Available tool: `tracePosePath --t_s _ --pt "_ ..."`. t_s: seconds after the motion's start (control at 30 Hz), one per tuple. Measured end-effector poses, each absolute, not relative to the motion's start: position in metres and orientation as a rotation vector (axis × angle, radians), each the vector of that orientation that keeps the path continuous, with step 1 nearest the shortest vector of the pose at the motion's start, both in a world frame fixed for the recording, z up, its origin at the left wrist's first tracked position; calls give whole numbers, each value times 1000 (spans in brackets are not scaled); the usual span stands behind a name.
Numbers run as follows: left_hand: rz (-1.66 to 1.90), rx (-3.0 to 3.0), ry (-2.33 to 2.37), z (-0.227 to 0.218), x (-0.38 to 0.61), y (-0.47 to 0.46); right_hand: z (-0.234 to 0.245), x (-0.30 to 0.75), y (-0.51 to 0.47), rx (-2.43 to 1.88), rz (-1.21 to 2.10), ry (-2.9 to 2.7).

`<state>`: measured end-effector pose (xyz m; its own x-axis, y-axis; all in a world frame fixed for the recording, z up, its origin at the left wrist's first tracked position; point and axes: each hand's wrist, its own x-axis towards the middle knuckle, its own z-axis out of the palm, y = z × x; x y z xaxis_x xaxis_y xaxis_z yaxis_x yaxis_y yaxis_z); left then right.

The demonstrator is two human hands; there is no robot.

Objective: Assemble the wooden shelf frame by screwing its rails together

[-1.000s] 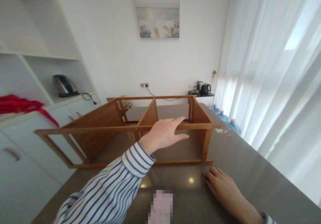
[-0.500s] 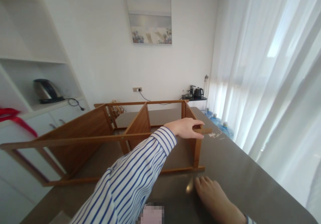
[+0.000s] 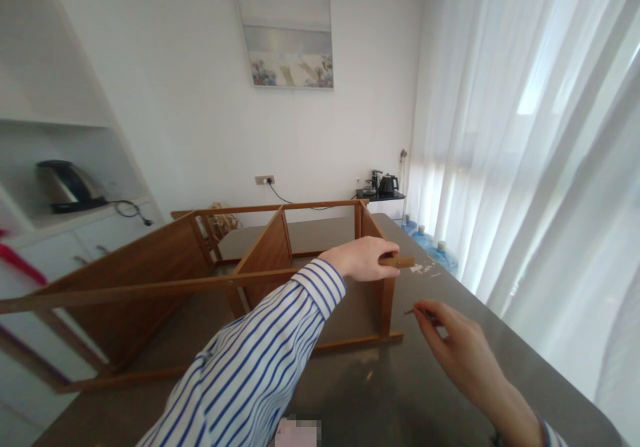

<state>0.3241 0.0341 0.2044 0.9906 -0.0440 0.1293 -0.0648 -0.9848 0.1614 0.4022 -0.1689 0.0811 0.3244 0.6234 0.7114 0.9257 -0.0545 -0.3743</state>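
Observation:
A brown wooden shelf unit lies on its side on the dark table, its boards standing upright between the rails. My left hand reaches over it and is closed around the right end of the upper rail. To the right of the frame, my right hand is raised above the table. Its thumb and fingers pinch a small thin metal piece, whose tip points left toward the shelf's end board; the rest is hidden in the fingers.
White scraps lie on the table past the rail's end. Blue water bottles stand by the curtain. A kettle sits in the cabinet at left, and a black coffee pot stands at the back.
My right hand has lifted off the tabletop, moving up and right, and now has a thin metal piece pinched in it. My left hand keeps its hold on the rail. The view has shifted slightly.

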Motion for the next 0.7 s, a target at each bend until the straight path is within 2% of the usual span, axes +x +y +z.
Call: tracePosePath --t_s 0.13,0.23,0.7 --pt "199 2959 -115 203 324 35 99 406 -158 -1596 -911 -1216" --pt "203 2959 -116 203 324 35 103 407 -144 -1466 -1079 -1291" --pt "187 2942 -139 208 322 33 96 419 -129 -1366 -1100 -1497"
